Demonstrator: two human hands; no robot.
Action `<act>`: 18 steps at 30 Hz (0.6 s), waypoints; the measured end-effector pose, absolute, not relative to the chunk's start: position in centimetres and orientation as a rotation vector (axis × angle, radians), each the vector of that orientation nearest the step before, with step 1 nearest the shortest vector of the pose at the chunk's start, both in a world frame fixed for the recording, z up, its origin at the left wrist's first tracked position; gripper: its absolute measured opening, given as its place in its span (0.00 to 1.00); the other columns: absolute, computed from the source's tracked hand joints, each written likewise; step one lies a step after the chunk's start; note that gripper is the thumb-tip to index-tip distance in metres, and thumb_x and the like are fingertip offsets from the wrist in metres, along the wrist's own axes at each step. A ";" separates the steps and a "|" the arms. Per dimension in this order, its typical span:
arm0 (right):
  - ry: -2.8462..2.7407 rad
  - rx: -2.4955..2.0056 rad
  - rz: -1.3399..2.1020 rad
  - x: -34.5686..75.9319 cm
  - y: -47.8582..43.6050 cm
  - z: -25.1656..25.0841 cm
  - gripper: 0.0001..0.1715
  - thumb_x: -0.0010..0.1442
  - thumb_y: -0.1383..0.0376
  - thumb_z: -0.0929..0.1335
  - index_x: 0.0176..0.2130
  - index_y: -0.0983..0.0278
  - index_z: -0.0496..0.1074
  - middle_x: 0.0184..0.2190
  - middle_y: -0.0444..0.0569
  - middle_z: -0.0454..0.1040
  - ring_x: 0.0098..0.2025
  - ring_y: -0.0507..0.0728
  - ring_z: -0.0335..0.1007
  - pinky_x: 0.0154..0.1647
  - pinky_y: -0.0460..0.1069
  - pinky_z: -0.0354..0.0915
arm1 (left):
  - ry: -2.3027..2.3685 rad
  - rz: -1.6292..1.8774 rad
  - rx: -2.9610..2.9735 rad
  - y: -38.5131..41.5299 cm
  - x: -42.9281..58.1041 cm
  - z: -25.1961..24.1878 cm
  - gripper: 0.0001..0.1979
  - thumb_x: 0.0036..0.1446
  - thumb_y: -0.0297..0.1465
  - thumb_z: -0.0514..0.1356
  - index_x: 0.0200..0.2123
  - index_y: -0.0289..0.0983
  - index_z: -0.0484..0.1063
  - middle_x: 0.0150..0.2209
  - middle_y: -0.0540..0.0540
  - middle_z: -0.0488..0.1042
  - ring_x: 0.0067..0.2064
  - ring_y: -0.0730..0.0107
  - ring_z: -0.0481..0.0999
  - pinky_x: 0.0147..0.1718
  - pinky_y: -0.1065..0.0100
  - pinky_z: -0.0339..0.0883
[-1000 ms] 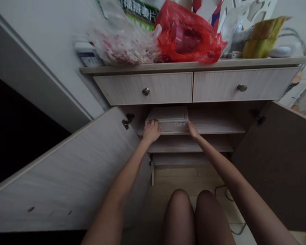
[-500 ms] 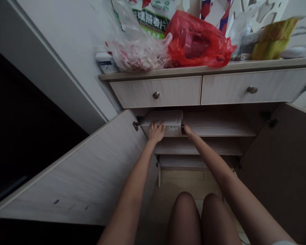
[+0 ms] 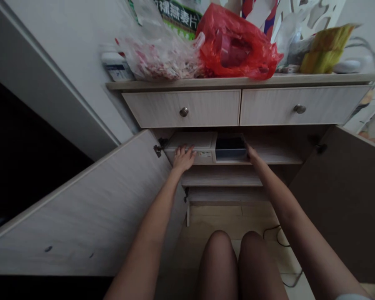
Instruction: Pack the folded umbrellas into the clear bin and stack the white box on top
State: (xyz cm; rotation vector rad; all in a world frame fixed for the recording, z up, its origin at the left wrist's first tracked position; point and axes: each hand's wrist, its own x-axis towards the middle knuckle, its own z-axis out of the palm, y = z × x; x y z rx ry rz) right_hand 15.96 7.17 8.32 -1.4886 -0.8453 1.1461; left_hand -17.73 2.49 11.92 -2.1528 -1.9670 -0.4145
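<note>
On the cabinet's upper shelf lies a whitish plastic storage box (image 3: 190, 141) with a label on its near side. My left hand (image 3: 184, 157) rests on the box's top edge and near side, fingers stretched and apart. From the right end of the box a clear drawer (image 3: 231, 155) sticks out, with something dark inside that I cannot make out. At that drawer's far right end is my right hand (image 3: 251, 153), gripping it, its fingers partly hidden behind the end.
Two cabinet doors, the left door (image 3: 90, 216) and the right door (image 3: 343, 200), stand wide open. Above are two closed drawers with round knobs (image 3: 183, 111). A red plastic bag (image 3: 237, 46), a clear bag (image 3: 165, 58) and a white bottle (image 3: 116, 64) crowd the top.
My right hand has moved to the right, drawing the clear drawer out of the storage box. My left hand stays on the box. The view has shifted slightly.
</note>
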 end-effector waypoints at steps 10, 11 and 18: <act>-0.974 -1.791 0.854 25.2 4.2 9.6 0.25 0.67 0.55 0.59 0.48 0.68 0.75 0.36 0.55 0.78 0.36 0.58 0.76 0.35 0.50 0.73 | -2.028 -0.420 -2.189 2.7 -17.7 12.5 0.31 0.67 0.45 0.38 0.68 0.43 0.57 0.69 0.40 0.56 0.71 0.45 0.50 0.64 0.43 0.50; -1.001 -1.806 0.835 25.6 4.1 9.7 0.25 0.67 0.55 0.59 0.47 0.69 0.75 0.37 0.57 0.78 0.39 0.60 0.76 0.37 0.51 0.73 | -2.034 -0.404 -2.187 2.7 -17.6 12.6 0.31 0.67 0.45 0.38 0.68 0.43 0.57 0.69 0.40 0.55 0.71 0.45 0.49 0.64 0.44 0.50; -1.424 -1.750 0.454 26.5 6.3 13.2 0.24 0.60 0.55 0.70 0.52 0.65 0.75 0.60 0.59 0.69 0.68 0.68 0.53 0.67 0.60 0.52 | -2.014 -0.335 -2.153 2.6 -17.3 12.7 0.31 0.67 0.45 0.37 0.68 0.42 0.57 0.69 0.38 0.56 0.70 0.46 0.51 0.64 0.45 0.50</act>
